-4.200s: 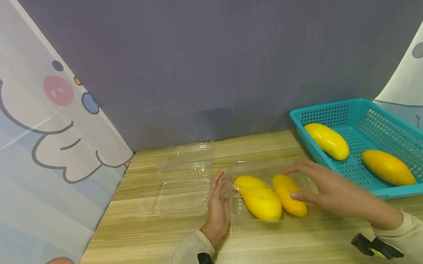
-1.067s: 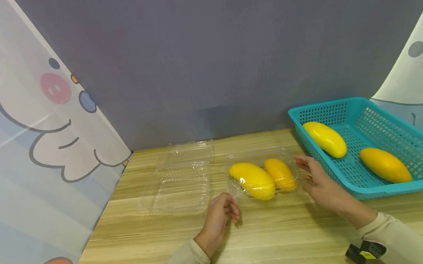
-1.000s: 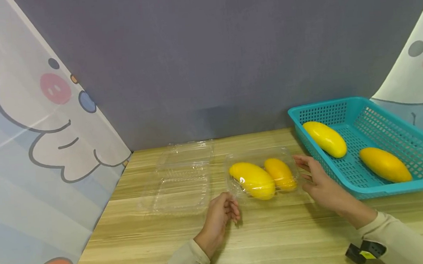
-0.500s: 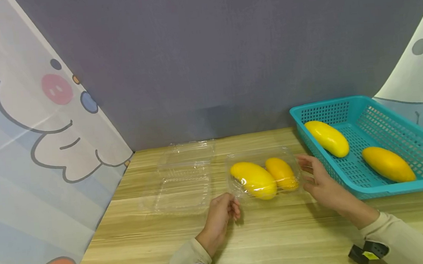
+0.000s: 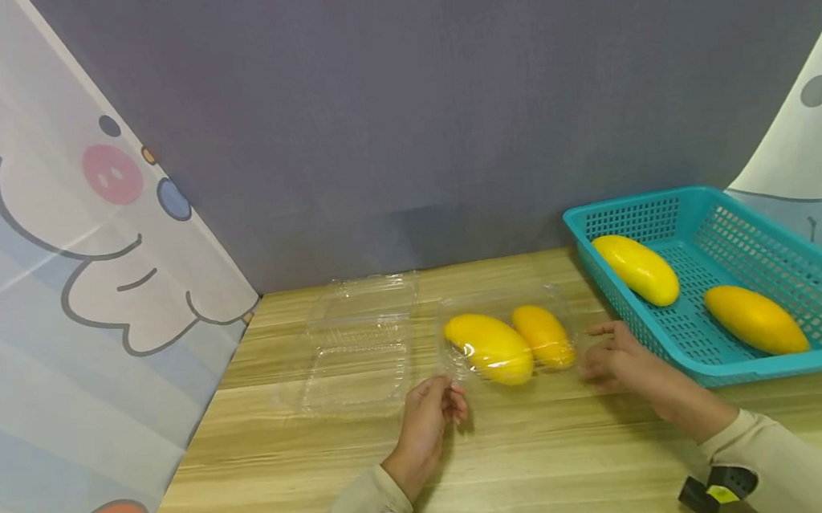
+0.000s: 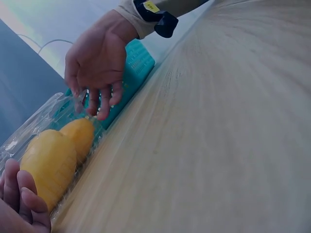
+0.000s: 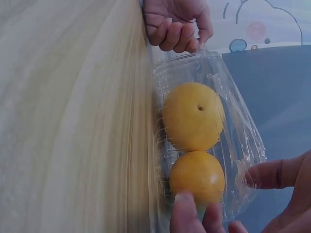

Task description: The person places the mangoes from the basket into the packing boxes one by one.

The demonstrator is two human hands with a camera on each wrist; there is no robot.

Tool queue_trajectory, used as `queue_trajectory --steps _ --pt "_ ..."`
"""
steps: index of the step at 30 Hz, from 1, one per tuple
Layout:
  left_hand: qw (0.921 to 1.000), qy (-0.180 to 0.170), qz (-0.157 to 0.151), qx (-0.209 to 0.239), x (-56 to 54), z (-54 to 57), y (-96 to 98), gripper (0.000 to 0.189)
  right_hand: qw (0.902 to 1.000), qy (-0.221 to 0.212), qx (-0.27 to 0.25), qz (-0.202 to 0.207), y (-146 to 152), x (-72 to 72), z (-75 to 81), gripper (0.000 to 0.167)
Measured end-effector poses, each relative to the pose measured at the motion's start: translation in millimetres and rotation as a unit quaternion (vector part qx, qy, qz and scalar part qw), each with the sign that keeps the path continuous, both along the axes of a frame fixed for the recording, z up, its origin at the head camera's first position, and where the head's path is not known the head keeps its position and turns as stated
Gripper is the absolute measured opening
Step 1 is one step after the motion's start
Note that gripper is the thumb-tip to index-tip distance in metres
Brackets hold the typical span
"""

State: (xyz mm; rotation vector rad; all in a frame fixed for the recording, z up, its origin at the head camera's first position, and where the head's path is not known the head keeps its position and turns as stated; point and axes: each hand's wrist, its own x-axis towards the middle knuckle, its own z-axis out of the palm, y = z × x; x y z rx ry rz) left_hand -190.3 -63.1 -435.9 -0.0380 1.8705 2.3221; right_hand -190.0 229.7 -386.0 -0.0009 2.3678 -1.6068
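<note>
Two yellow mangoes, a larger mango (image 5: 489,348) and a smaller mango (image 5: 544,336), lie side by side in a clear plastic clamshell box (image 5: 451,306) whose lid rests over them. My left hand (image 5: 427,420) is at the box's front left corner, fingers curled; the right wrist view shows its thumb and forefinger (image 7: 204,29) pinching that corner. At the box's right side is my right hand (image 5: 626,364). Its thumb (image 7: 272,174) touches the lid's edge in the right wrist view, while the other fingers stay fairly straight beside the smaller mango.
A second clamshell box (image 5: 355,374) lies opened flat on the wooden table (image 5: 515,474), left of the first. On the right stands a turquoise perforated basket (image 5: 680,356) holding a yellow mango (image 5: 637,269) and an orange-yellow mango (image 5: 755,319). A grey panel (image 5: 401,128) rises behind.
Over four seconds the right hand has left the smaller mango and the lid has come down over both. In the last half second the box shifts slightly left and the right fingers loosen.
</note>
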Motion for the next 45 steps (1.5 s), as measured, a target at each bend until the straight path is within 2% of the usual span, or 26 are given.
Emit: queue_trajectory --steps 5,13,24,34,40,45 --pt "1.0 -0.002 0.007 -0.001 -1.6 -2.3 0.3 0.027 0.9995 -0.031 -0.003 0.005 2.3 -0.5 -3.7 0.033" --pt "0.9999 -0.005 -0.006 0.008 -3.1 -4.3 -1.0 0.028 0.9962 -0.07 -0.046 0.022 3.1 -1.3 -5.1 0.029" --pt "0.9994 -0.008 -0.029 0.014 -4.0 -2.1 -3.7 0.029 0.9953 -0.036 -0.041 0.079 6.5 -3.1 -7.1 0.031" --pt "0.9995 -0.018 -0.021 0.018 -3.8 1.3 -4.0 0.027 0.9951 -0.025 -0.026 0.093 6.2 -2.5 -6.1 0.029" --pt "0.9994 -0.022 -0.02 0.017 -3.8 1.9 -4.1 0.028 0.9961 -0.021 -0.019 0.084 5.1 -1.3 -6.1 0.028" --pt "0.999 -0.022 -0.026 0.027 -4.7 1.4 -4.1 0.027 0.9992 -0.024 0.013 0.03 1.1 -0.5 -4.9 0.027"
